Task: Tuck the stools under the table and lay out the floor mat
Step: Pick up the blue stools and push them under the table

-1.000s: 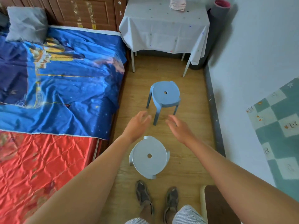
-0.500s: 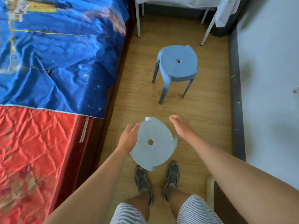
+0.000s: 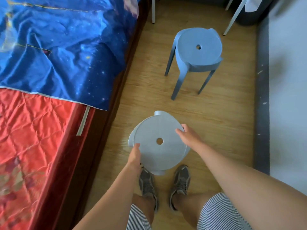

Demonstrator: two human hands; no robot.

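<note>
As the left hand [image 3: 134,156] and right hand [image 3: 187,136] clasped the pale stool [image 3: 158,141] by its rim, fingers seemingly curled under, it looked light, rigid plastic.

I can read no text, label, brand or number anywhere here: the stools, bedding, shoes and shorts I see carry only plain surfaces or patterns, none of them legible writing.

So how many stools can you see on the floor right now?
2. The near stool stands just ahead of the person's shoes, with the left hand and right hand on its seat edges. The far stool stands further up the floor by the white table legs. Others may be out of frame.
</note>
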